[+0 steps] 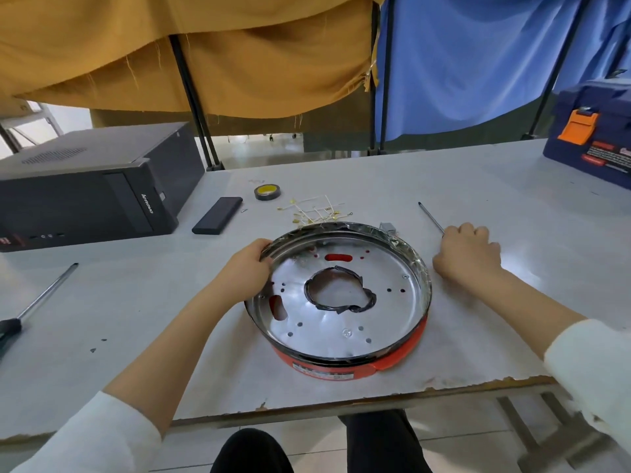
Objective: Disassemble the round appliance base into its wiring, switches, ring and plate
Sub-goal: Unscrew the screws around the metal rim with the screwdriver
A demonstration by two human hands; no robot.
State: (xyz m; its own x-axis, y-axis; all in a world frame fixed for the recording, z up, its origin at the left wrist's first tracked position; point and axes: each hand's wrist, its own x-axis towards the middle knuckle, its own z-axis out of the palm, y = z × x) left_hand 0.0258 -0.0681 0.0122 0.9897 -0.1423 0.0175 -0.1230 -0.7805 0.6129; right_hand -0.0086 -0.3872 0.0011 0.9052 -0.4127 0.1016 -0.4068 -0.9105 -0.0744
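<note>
The round appliance base [403, 291] lies in the middle of the table: a shiny metal plate with holes inside a red outer ring [341, 368], and a black-taped opening [339, 290] at its centre. My left hand [246, 268] grips the base's left rim. My right hand [467, 256] rests on the table to the right of the base, closed on the handle end of a thin screwdriver [431, 217] whose shaft points away. A bundle of pale wires with yellow terminals [316, 211] lies just behind the base, and a small grey switch part [387, 228] sits by its far rim.
A black computer case [85, 186] stands at the left. A black rectangular bar [217, 215] and a roll of tape [267, 192] lie behind the base. A second screwdriver [41, 300] lies at the left edge, a blue toolbox [590, 134] at the far right.
</note>
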